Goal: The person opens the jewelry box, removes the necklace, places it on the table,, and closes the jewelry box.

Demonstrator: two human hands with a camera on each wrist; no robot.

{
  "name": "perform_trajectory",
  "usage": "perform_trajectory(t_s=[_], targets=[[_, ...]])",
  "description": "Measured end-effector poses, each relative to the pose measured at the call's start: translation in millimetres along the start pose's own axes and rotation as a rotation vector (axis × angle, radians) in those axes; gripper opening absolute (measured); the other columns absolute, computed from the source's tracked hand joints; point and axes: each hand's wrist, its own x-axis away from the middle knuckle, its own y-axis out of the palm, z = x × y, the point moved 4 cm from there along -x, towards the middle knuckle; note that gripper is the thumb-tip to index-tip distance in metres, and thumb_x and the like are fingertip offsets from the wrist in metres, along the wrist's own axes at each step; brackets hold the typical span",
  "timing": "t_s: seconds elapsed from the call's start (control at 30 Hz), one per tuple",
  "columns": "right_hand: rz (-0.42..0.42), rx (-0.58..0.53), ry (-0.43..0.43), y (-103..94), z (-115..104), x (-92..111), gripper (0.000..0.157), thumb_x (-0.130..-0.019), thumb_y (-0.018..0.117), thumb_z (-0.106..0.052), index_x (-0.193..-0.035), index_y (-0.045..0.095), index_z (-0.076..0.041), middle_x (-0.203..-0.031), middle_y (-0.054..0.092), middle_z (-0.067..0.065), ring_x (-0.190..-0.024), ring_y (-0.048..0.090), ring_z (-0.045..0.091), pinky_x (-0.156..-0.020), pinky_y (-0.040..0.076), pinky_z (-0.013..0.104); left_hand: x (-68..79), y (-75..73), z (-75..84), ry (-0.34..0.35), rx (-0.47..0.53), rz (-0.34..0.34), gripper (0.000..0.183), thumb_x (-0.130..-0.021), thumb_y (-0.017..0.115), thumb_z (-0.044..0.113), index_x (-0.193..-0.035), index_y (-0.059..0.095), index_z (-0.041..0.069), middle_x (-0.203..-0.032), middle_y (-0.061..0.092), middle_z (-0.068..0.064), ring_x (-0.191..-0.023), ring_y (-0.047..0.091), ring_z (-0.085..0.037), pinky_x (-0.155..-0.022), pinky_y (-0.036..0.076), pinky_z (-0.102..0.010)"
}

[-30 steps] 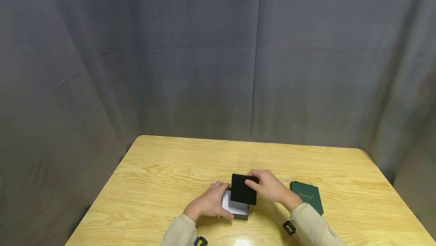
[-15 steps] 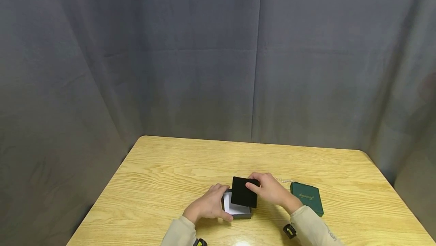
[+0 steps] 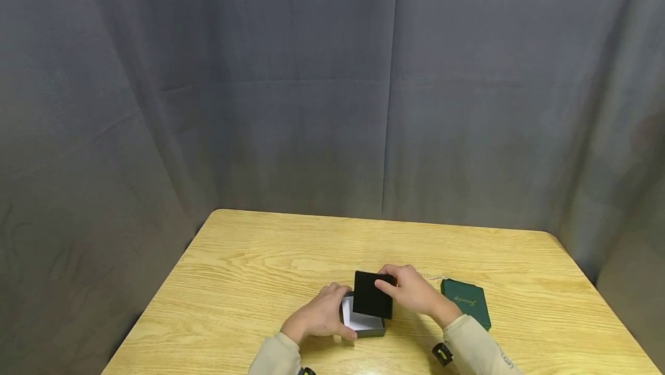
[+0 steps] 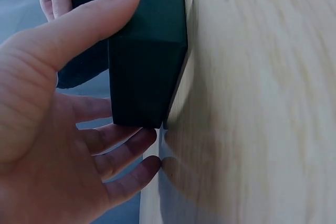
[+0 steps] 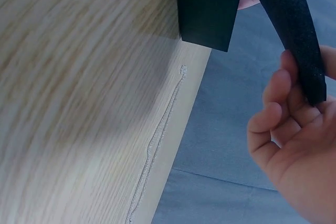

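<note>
A small dark green jewelry box (image 3: 371, 333) with a white inside sits uncovered on the table. My left hand (image 3: 318, 312) holds it from the left, thumb at the near side and fingers at the far side. In the left wrist view the box's dark wall (image 4: 147, 77) lies between thumb and fingers. My right hand (image 3: 415, 291) pinches a thin black square pad (image 3: 371, 297) by its right edge. The pad is tilted over the box and covers part of the white inside from the head view. The right wrist view shows the pad (image 5: 296, 30) edge-on above the box.
To the right lies a green box lid (image 3: 466, 300) with gold "Jewelry" lettering, partly behind my right forearm. A thin silver chain (image 3: 432, 277) is stretched out behind the right hand, beside the lid. Grey curtains (image 3: 312, 104) hang around the wooden table (image 3: 260, 259).
The black pad has come down slightly toward the box. The box has shifted a little to the right in the left hand. Both hands keep their hold.
</note>
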Motion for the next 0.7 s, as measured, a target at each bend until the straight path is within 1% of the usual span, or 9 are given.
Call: perform_trajectory(t_s=[0.13, 0.3, 0.47, 0.7], targets=[[-0.004, -0.002, 0.000, 0.0, -0.8, 0.8, 0.024, -0.096, 0.055, -0.037, -0.101, 0.066, -0.017, -0.088, 0.065, -0.010, -0.061, 0.049, 0.003, -0.061, 0.044, 0.025, 0.4, 1.8, 0.9, -0.014, -0.010, -0.009, 0.092, -0.067, 0.084, 0.043, -0.139, 0.041, 0.005, -0.126, 0.047, -0.005, -0.116, 0.043, -0.021, -0.096, 0.041, -0.040], [-0.006, -0.023, -0.008, -0.3, -1.5, 0.2, 0.021, -0.096, 0.056, -0.034, -0.099, 0.066, -0.016, -0.086, 0.065, -0.010, -0.063, 0.050, 0.004, -0.060, 0.044, 0.025, -1.0, 1.8, 2.4, -0.018, -0.034, 0.006, 0.091, -0.067, 0.083, 0.045, -0.138, 0.042, 0.005, -0.124, 0.048, -0.004, -0.113, 0.043, -0.020, -0.095, 0.041, -0.039], [-0.012, -0.029, -0.001, 0.6, -1.5, 0.6, 0.021, -0.096, 0.056, -0.035, -0.099, 0.066, -0.017, -0.085, 0.065, -0.010, -0.066, 0.052, 0.004, -0.062, 0.044, 0.025, -1.7, 2.6, 4.1, -0.015, -0.025, 0.006, 0.091, -0.065, 0.084, 0.044, -0.136, 0.044, 0.005, -0.122, 0.049, -0.002, -0.111, 0.044, -0.020, -0.094, 0.041, -0.037], [-0.028, -0.047, -0.011, 2.7, -2.8, 2.0, 0.021, -0.096, 0.056, -0.033, -0.099, 0.066, -0.015, -0.083, 0.064, -0.010, -0.065, 0.053, 0.004, -0.061, 0.045, 0.025, -1.6, 2.5, 4.6, -0.019, -0.013, 0.000, 0.089, -0.065, 0.085, 0.044, -0.136, 0.044, 0.006, -0.116, 0.049, 0.000, -0.107, 0.045, -0.018, -0.091, 0.042, -0.037]])
